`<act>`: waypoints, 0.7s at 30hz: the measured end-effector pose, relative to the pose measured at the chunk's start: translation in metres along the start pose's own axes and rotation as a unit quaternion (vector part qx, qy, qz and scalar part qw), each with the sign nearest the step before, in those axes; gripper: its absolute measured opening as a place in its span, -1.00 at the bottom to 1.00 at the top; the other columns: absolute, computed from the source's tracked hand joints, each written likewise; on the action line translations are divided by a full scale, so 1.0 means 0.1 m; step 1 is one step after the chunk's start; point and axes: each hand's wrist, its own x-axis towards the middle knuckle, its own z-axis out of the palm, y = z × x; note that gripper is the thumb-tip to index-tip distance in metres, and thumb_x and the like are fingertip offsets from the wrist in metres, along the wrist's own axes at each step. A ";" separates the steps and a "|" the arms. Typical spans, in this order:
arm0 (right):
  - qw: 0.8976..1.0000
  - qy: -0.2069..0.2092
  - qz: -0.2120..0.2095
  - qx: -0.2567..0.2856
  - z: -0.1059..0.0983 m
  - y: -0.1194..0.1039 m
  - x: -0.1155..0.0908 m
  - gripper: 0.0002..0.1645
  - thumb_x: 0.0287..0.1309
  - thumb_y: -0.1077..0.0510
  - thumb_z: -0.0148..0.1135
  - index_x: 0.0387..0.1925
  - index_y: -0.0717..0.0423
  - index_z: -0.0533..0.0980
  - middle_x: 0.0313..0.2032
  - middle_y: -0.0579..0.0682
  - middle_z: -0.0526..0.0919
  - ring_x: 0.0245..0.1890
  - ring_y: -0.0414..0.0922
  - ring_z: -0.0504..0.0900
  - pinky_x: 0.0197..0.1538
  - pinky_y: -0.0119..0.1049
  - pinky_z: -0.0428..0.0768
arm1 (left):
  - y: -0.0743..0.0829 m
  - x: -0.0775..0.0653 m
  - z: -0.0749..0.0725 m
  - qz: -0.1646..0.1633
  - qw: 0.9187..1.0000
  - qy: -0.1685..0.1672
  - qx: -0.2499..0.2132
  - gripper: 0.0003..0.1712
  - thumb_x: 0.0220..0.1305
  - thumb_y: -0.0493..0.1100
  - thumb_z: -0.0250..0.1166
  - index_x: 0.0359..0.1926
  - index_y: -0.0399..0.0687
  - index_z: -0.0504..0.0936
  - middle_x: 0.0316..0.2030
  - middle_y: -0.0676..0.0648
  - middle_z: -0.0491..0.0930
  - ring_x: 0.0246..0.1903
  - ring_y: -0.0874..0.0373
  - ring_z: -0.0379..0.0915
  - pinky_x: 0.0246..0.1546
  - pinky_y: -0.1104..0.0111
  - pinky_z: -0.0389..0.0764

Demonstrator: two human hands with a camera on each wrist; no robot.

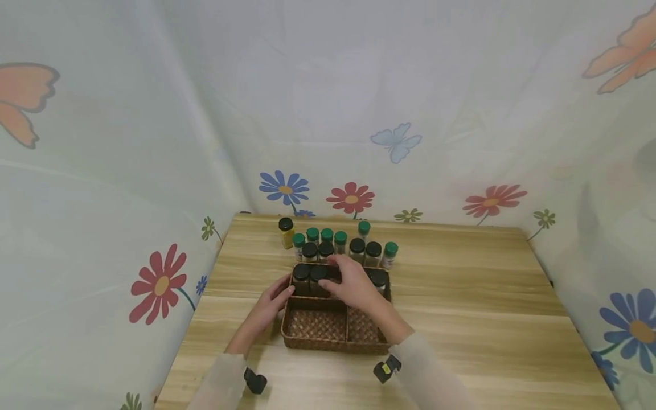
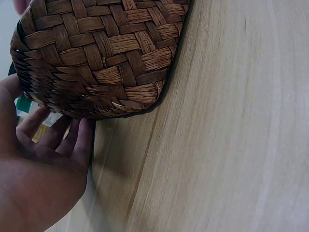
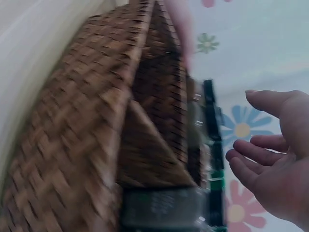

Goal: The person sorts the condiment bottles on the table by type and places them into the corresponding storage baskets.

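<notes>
I find the right hand [image 1: 352,282] empty, fingers spread, over the basket [image 1: 328,345]; the left hand [image 1: 269,306], relaxed, touches its side. Two black-lidded jars [image 1: 301,274] stand rear-left inside: probably rigid, slick, breakable. Grip below the lids.

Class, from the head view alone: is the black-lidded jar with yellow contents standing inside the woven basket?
No, the yellow jar stands on the wooden table, beyond the far left corner of the woven basket.
</notes>
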 end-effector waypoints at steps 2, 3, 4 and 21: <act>1.000 0.011 -0.003 0.003 -0.13 -0.01 -0.05 -0.25 0.41 -0.07 0.42 0.45 0.17 0.43 0.31 0.11 0.59 0.31 0.12 0.57 0.29 0.09 0.61 | 0.01 0.00 0.00 -0.001 1.000 -0.001 0.002 -0.21 0.57 0.22 0.22 0.64 0.05 0.25 0.60 -0.18 0.21 0.56 -0.18 0.15 0.49 -0.13 0.29; 1.000 0.016 -0.007 0.003 -0.20 -0.01 -0.07 -0.26 0.41 -0.07 0.42 0.44 0.16 0.44 0.30 0.11 0.60 0.30 0.11 0.58 0.28 0.08 0.61 | 0.02 -0.01 -0.01 0.000 1.000 -0.003 0.004 -0.21 0.58 0.22 0.21 0.64 0.04 0.25 0.60 -0.19 0.20 0.56 -0.19 0.15 0.49 -0.14 0.29; 1.000 0.023 -0.012 0.004 -0.26 0.00 -0.09 -0.27 0.41 -0.06 0.42 0.44 0.17 0.44 0.29 0.11 0.61 0.28 0.12 0.60 0.28 0.09 0.62 | 0.02 -0.01 -0.01 -0.002 1.000 -0.003 0.003 -0.20 0.57 0.22 0.22 0.64 0.05 0.25 0.60 -0.19 0.20 0.56 -0.18 0.15 0.49 -0.13 0.29; 0.995 0.101 -0.019 0.018 -0.92 0.46 -0.18 -0.35 0.37 0.05 0.47 0.34 0.28 0.51 0.20 0.29 0.65 0.19 0.26 0.62 0.19 0.17 0.64 | 0.03 -0.03 -0.01 -0.001 1.000 -0.004 0.009 -0.21 0.58 0.22 0.21 0.64 0.06 0.25 0.60 -0.19 0.21 0.55 -0.19 0.17 0.48 -0.16 0.30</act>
